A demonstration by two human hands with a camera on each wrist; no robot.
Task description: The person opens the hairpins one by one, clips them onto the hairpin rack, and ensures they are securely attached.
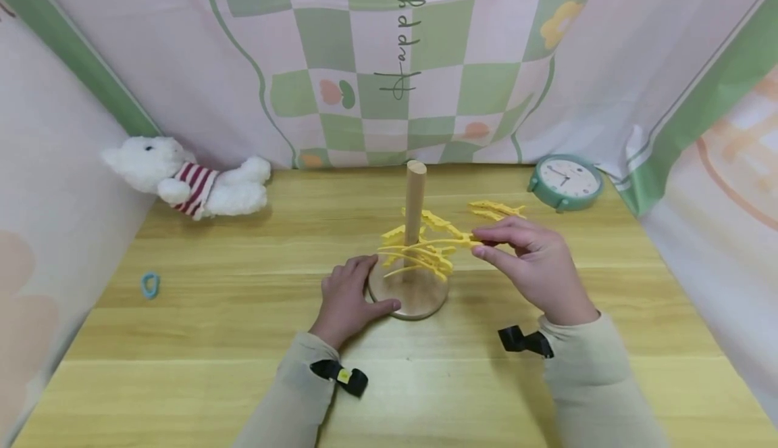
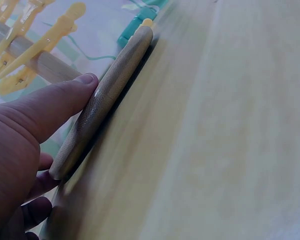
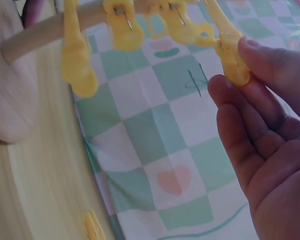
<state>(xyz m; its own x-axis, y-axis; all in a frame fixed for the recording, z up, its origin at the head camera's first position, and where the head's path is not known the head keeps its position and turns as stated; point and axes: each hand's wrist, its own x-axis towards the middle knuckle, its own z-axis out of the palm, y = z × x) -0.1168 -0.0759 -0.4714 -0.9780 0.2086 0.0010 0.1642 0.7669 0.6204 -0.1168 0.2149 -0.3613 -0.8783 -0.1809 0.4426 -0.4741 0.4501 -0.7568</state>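
Note:
A wooden stand has an upright post (image 1: 416, 194) on a round base (image 1: 413, 303). Several yellow hair clips (image 1: 433, 257) are clamped around the post, one above another, pointing different ways. My left hand (image 1: 351, 299) grips the base at its left side, with the thumb (image 2: 77, 92) on the top near the rim and the fingers around the edge. Thumb and fingertips of my right hand (image 1: 541, 265) pinch the handle end of one yellow hair clip (image 3: 233, 59), whose long arms reach toward the post. Metal springs show on the neighbouring clips in the right wrist view.
Loose yellow hair clips (image 1: 495, 210) lie behind my right hand. A green clock (image 1: 565, 181) stands at the back right, a white plush toy (image 1: 200, 181) lies at the back left. On the left of the table is a small blue ring-shaped piece (image 1: 150, 285). Curtains hang around.

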